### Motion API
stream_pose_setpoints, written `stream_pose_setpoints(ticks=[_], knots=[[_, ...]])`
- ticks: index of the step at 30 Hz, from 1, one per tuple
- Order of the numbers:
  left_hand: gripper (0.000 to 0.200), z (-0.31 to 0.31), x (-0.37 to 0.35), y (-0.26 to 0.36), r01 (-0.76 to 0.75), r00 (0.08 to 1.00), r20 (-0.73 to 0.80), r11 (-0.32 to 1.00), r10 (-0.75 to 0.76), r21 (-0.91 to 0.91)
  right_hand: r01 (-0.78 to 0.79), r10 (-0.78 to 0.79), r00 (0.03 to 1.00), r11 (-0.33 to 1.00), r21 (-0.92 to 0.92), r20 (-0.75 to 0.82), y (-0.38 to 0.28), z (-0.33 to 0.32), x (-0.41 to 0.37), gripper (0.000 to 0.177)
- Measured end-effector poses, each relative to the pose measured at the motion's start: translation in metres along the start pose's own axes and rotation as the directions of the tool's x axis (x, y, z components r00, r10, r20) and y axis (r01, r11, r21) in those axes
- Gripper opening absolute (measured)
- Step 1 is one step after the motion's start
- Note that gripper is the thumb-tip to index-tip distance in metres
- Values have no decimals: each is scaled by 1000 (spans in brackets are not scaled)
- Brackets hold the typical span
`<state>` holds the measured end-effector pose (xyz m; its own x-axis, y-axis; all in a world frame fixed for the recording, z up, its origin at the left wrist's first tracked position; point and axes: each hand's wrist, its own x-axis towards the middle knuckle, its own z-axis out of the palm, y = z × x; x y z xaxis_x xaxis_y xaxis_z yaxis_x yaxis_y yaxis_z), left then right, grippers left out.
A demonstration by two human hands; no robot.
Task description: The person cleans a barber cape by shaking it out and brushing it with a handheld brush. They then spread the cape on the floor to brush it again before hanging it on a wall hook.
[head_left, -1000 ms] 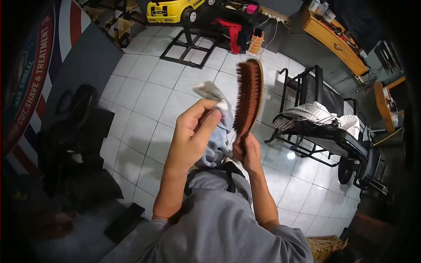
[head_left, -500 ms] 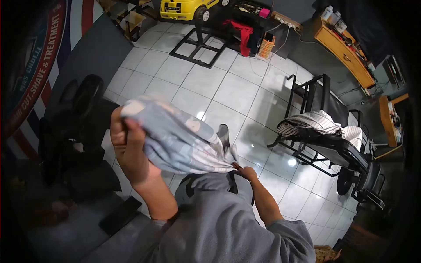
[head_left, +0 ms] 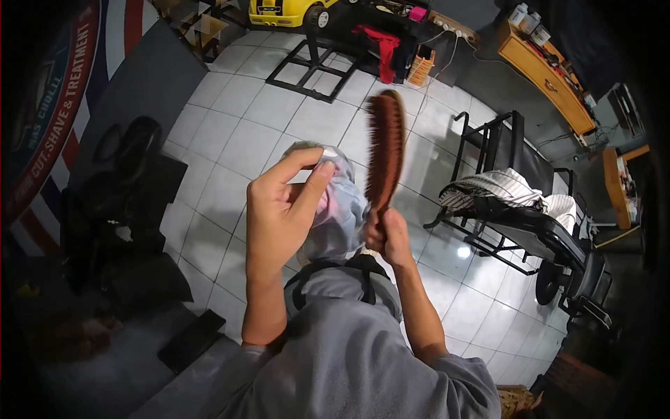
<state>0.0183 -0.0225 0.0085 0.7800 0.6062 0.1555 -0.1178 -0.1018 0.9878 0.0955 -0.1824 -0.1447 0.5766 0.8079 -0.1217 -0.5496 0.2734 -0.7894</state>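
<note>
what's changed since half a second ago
The left hand swung in from the left to the middle, so the outstretched cloth now hangs bunched. The right hand rose a little, and the brush it holds, out of sight then, stands upright. The left hand still grips the cloth; the striped cloth stays on the chair.

The brush (head_left: pixel 386 146) has red-brown bristles (head_left: pixel 379 157); the cloth (head_left: pixel 338 213) mixes pale blue-grey, pink and white. The shirt (head_left: pixel 349 356) is plain grey. At right, the fabric (head_left: pixel 504 188) is striped white and dark, the chair (head_left: pixel 522 150) black. The floor (head_left: pixel 241 157) is whitish with dark gridlines, the far toy car (head_left: pixel 289 15) yellow.
</note>
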Motion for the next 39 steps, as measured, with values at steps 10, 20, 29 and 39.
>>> stream_pose_setpoints(ticks=[10,20,29,39], knots=[[12,-23,9,2,-278,912,-348,950,217,-138,-198,251,958,213,-957,-142,176,-136,-8,47],[14,-26,5,3,-155,958,-278,944,72,-291,-591,220,802,164,-790,-555,192,-205,-46,61],[15,-1,9,-6,-37,985,-173,979,2,-200,141,-147,989,978,-157,-28,-8,36,-18,38],[17,-6,18,6,-298,913,-355,923,201,-242,-126,150,985,270,-955,-88,174,-146,-20,49]])
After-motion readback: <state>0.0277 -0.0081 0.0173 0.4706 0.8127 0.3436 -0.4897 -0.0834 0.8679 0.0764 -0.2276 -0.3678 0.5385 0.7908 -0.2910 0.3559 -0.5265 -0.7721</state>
